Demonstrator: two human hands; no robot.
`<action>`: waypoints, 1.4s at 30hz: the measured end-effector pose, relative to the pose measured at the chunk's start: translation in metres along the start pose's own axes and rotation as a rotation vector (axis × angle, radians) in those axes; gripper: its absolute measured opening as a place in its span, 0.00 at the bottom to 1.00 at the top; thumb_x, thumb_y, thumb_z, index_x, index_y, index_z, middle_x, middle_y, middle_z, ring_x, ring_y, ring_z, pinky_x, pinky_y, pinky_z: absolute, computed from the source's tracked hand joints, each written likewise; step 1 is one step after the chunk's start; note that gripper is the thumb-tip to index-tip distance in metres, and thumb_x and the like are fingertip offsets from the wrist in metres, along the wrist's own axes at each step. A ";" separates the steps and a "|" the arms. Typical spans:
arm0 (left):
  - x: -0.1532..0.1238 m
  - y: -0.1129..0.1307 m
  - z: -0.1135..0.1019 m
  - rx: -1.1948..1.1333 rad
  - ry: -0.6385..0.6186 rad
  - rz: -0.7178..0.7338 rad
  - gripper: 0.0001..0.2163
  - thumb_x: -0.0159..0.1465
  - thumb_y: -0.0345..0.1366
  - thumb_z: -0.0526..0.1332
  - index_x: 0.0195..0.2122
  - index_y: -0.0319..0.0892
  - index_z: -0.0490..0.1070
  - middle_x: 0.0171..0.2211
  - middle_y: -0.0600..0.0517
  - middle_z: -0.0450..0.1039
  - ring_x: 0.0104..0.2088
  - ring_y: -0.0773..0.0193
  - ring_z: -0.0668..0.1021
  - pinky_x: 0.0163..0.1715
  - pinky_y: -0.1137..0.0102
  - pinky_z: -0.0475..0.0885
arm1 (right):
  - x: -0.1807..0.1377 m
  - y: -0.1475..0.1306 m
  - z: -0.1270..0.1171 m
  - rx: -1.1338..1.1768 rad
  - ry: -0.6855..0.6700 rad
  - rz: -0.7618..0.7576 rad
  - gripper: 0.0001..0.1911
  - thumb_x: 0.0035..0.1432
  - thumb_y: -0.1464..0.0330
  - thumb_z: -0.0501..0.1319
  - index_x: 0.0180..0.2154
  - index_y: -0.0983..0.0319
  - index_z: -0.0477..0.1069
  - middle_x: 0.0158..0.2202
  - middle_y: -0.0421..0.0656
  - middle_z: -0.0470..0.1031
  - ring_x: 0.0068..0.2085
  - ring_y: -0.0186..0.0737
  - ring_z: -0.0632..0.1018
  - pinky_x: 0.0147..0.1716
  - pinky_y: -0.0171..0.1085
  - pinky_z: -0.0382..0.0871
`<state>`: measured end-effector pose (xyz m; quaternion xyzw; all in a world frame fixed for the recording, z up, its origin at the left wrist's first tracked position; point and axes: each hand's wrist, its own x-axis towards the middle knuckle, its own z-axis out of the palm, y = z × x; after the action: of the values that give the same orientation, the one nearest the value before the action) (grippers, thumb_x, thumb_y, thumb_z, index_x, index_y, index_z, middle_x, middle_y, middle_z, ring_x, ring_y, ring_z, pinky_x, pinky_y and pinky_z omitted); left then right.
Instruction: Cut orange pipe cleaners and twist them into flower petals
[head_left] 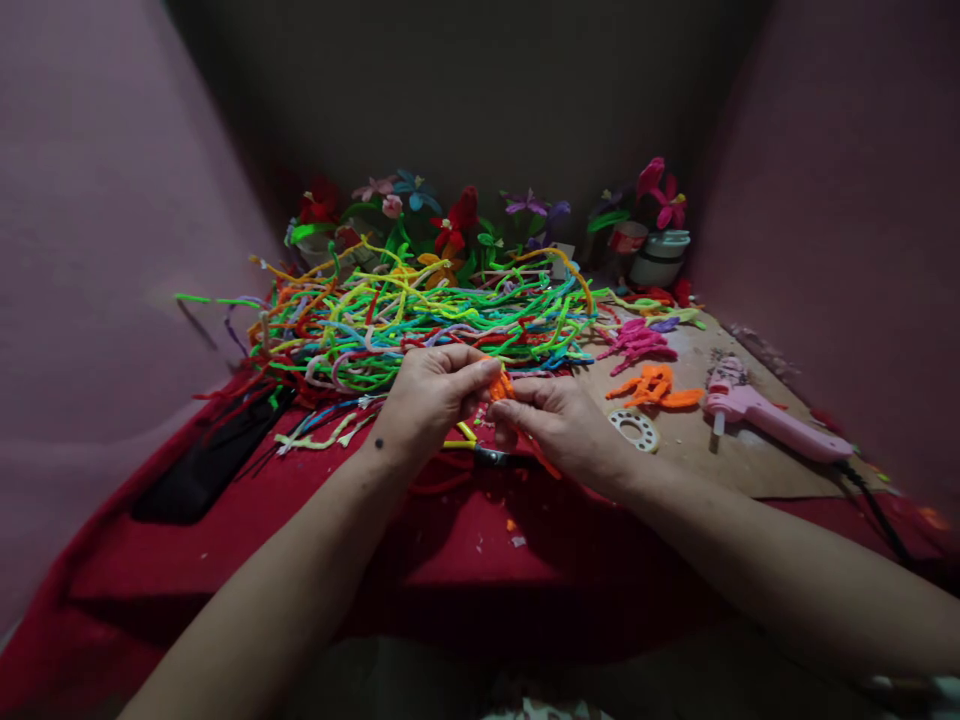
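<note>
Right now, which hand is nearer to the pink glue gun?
The right hand: the pink glue gun lies off to its right. The left hand is farther away, on the other side of the orange piece that both hands pinch.

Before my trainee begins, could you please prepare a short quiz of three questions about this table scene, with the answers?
1. True or false: the pink plastic glue gun lies to the right of the bare right hand.
2. Which hand holds the small fuzzy orange piece?
A) only the bare left hand
B) only the right hand
C) both hands
3. Fill in: the flat black rectangular object lies toward the ____ side of the red cloth.

Key: 1. True. 2. C. 3. Left.
</note>
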<state>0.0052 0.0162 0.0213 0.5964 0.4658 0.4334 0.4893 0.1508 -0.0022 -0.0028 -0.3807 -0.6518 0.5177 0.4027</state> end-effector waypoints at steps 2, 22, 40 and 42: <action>0.000 0.001 0.002 -0.032 0.038 -0.016 0.09 0.52 0.37 0.63 0.22 0.36 0.68 0.13 0.58 0.62 0.14 0.76 0.61 0.14 0.77 0.53 | -0.001 0.002 0.000 -0.131 0.075 -0.106 0.12 0.54 0.67 0.58 0.21 0.65 0.69 0.22 0.40 0.70 0.26 0.33 0.69 0.29 0.34 0.63; -0.002 0.000 0.007 0.297 0.175 0.195 0.08 0.55 0.31 0.59 0.20 0.36 0.67 0.17 0.57 0.64 0.20 0.75 0.64 0.20 0.78 0.59 | 0.007 0.003 0.000 0.546 -0.093 0.255 0.11 0.47 0.63 0.64 0.26 0.65 0.67 0.19 0.41 0.74 0.20 0.35 0.74 0.24 0.36 0.69; 0.000 -0.008 0.008 -0.032 0.057 -0.041 0.10 0.55 0.38 0.60 0.21 0.38 0.65 0.13 0.60 0.57 0.14 0.75 0.57 0.14 0.76 0.51 | 0.004 -0.003 -0.002 0.213 0.012 0.176 0.13 0.49 0.63 0.62 0.22 0.67 0.70 0.20 0.42 0.74 0.21 0.32 0.72 0.26 0.34 0.67; 0.002 -0.009 0.007 -0.071 0.057 -0.056 0.11 0.54 0.39 0.61 0.20 0.38 0.64 0.13 0.60 0.56 0.14 0.76 0.56 0.14 0.76 0.50 | 0.004 -0.002 -0.002 0.193 0.013 0.168 0.13 0.48 0.63 0.62 0.21 0.67 0.70 0.19 0.42 0.73 0.20 0.31 0.71 0.25 0.34 0.66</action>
<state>0.0113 0.0172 0.0118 0.5529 0.4805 0.4523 0.5086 0.1506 0.0016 0.0002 -0.3969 -0.5622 0.6073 0.3971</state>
